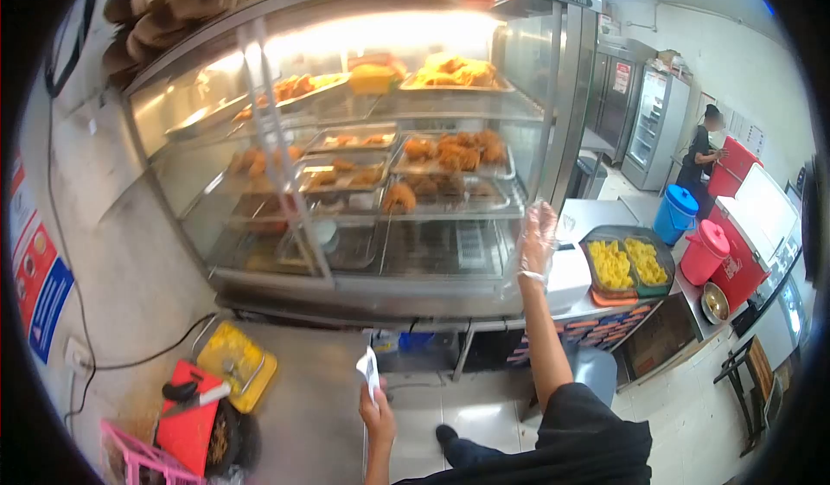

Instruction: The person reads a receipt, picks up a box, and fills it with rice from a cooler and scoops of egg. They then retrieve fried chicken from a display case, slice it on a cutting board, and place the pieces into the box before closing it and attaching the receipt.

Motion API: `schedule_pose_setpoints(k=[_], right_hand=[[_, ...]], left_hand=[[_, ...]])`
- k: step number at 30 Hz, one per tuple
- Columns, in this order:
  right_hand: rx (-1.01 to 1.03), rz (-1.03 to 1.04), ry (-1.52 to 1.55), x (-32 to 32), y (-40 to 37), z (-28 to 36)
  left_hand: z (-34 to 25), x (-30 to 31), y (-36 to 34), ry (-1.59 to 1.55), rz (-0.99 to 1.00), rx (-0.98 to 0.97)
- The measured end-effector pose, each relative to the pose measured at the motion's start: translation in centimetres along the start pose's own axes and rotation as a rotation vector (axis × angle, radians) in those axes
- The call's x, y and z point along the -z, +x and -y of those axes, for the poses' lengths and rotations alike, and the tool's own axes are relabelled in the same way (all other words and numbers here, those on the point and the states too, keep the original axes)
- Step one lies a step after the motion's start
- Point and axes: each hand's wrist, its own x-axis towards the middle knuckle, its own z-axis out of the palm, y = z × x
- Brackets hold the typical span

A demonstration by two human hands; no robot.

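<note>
In the head view my left hand (376, 411) is closed around a piece of white paper (369, 374) with some dark print, held upright low in front of the counter. My right hand (538, 239) wears a clear plastic glove. Its fingers stretch upward at the right end of the glass display case (363, 288), close by the glass edge, with nothing showing in them. Behind the glass, metal trays hold fried chicken pieces (462, 152) on the middle shelves. More fried food (454, 72) is piled on the upper shelf.
Right of the case stands a tray of yellow food (611, 264). Beyond it are a blue bucket (674, 215), a pink bucket (705, 252) and a red cooler (743, 252). A person (699, 152) stands farther back. At lower left, a knife (197, 398) lies on a red board (186, 429).
</note>
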Motion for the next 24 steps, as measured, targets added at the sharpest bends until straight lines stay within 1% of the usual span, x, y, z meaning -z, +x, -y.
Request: schedule_pose_setpoints(k=[1,2,3,4,5,6,7,8,9,10,11,14,19,21,22,23,24], right_hand=[[0.069,0.015,0.003,-0.1,1.9,1.4],[0.150,0.022,-0.077,-0.1,3.4,3.3],[0.234,0.027,-0.160,-0.2,5.0,4.5],[0.226,0.077,0.041,-0.1,6.7,4.3],[0.361,0.076,-0.073,-0.1,8.1,5.0],[0.358,0.103,-0.102,-0.2,9.0,6.2],[0.354,0.127,-0.129,-0.4,9.6,7.2],[0.366,0.114,-0.140,-0.4,10.5,7.8],[0.450,0.136,-0.212,-0.6,11.1,8.0],[0.533,0.159,-0.284,-0.9,11.6,8.3],[0.541,0.147,-0.290,-1.2,12.3,8.4],[0.508,0.224,-0.246,-2.1,13.6,8.9],[0.515,0.235,-0.153,-6.6,15.1,10.4],[0.436,0.261,-0.073,-8.1,16.0,11.1],[0.412,0.270,-0.051,-8.9,16.5,11.4],[0.320,0.347,-0.072,-10.0,17.4,11.4],[0.228,0.419,-0.089,-11.1,18.6,11.3]], left_hand=[[-2.4,-3.0,4.8,0.008,-0.067,-0.222],[-3.5,-6.4,9.3,0.198,-0.223,-0.367],[-5.5,-8.9,14.1,0.241,-0.268,-0.521],[-9.1,-11.1,18.3,0.134,-0.288,-0.665],[-10.4,-13.4,21.6,0.180,-0.321,-0.720],[-10.7,-15.7,25.0,0.186,-0.377,-0.771],[-9.8,-17.3,27.5,0.165,-0.370,-0.778],[-8.8,-18.4,30.0,0.251,-0.479,-0.804],[-8.4,-19.0,31.8,0.341,-0.587,-0.826],[-7.7,-19.1,32.4,0.321,-0.582,-0.834],[-7.4,-18.6,32.5,0.301,-0.580,-0.843],[-6.2,-16.3,33.9,0.286,-0.623,-0.824],[-5.1,-12.7,35.8,0.299,-0.592,-0.860],[-4.5,-11.6,36.3,0.343,-0.616,-0.813],[-4.3,-11.4,36.1,0.407,-0.639,-0.691],[-4.1,-11.7,36.0,0.396,-0.640,-0.694],[-3.9,-12.1,35.9,0.217,-0.637,-0.687]])
